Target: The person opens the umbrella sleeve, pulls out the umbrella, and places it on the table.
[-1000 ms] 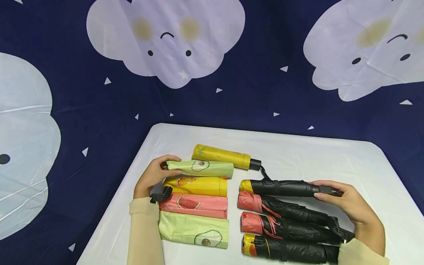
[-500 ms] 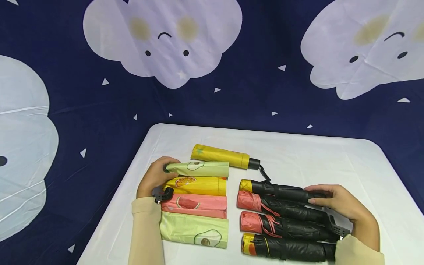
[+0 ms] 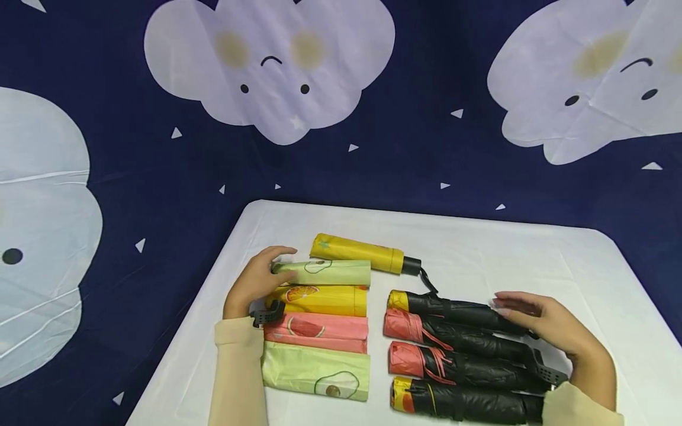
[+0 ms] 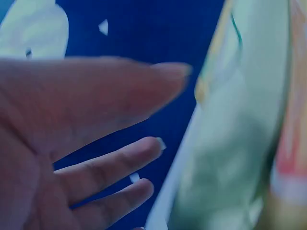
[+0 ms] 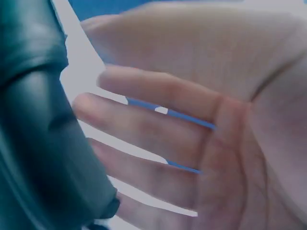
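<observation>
My left hand [image 3: 256, 283] is at the left end of the upper green avocado-print umbrella sleeve [image 3: 343, 273], thumb and fingers spread apart. In the left wrist view its fingers are straight and a gap shows between thumb tip and sleeve [image 4: 230, 129]. My right hand [image 3: 556, 322] hovers at the right end of the uppermost folded black umbrella [image 3: 447, 307], which has a yellow end. The right wrist view shows straight fingers beside the umbrella [image 5: 43, 124]; whether the fingertips touch it I cannot tell.
Below the green sleeve lie a yellow orange-print sleeve [image 3: 335, 302], a pink watermelon sleeve [image 3: 346, 332] and another green avocado sleeve [image 3: 293, 367]. Several folded umbrellas [image 3: 474, 370] lie in the right column. A yellow-covered umbrella [image 3: 362, 254] lies behind, on the white table [image 3: 506, 254].
Both hands have loosened their fingers. The upper green sleeve has come to rest slightly left, above the yellow one. The uppermost black umbrella's right end has swung toward the near side.
</observation>
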### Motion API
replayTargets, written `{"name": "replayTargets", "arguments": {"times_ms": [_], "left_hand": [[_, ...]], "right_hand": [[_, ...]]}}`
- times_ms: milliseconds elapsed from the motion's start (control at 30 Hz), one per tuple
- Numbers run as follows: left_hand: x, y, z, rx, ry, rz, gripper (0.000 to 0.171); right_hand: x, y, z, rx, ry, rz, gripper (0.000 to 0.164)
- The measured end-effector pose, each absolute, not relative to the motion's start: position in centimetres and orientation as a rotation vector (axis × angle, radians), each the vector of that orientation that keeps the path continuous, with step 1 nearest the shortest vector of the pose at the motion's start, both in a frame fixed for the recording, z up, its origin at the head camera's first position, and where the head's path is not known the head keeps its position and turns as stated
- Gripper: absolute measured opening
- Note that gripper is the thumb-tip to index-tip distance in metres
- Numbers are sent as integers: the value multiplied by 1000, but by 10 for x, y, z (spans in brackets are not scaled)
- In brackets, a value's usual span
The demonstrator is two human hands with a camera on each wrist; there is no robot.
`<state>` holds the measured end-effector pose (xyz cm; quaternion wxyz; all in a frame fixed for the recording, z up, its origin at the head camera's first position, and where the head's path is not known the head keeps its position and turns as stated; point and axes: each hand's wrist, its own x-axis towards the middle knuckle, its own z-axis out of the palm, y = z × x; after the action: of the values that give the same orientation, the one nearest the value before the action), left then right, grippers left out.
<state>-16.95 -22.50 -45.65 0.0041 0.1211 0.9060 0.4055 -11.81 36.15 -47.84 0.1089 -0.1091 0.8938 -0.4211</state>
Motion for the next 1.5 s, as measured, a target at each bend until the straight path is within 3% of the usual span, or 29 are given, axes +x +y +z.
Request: {"name": "replayTargets", "arguments": {"times_ms": [167, 367, 533, 700, 1033, 1333, 1500], "left_hand": [[-163, -199, -438, 444, 2894, 1376, 43], [-162, -159, -432, 605, 2921, 1400, 34], [-168, -135, -438, 684, 2899, 1377, 31], [-175, -119, -454, 692, 2870, 1325, 30], [-187, -123, -485, 418, 2941, 1543, 31], [-201, -139, -494, 53, 3026, 1497, 48], [-198, -142, -497, 35, 2887, 1488, 50]], "right_hand": [[-117, 342, -455, -178, 2777, -1242, 52], [-121, 293, -436, -348, 2911, -1149, 44], [-153, 246, -439, -562, 2970, -1013, 34], [-187, 217, -454, -577, 2983, -919, 34], [-221, 184, -476, -626, 2911, -683, 59], [-220, 183, -488, -588, 2944, -693, 48], [-218, 186, -489, -635, 2950, -748, 48]]}}
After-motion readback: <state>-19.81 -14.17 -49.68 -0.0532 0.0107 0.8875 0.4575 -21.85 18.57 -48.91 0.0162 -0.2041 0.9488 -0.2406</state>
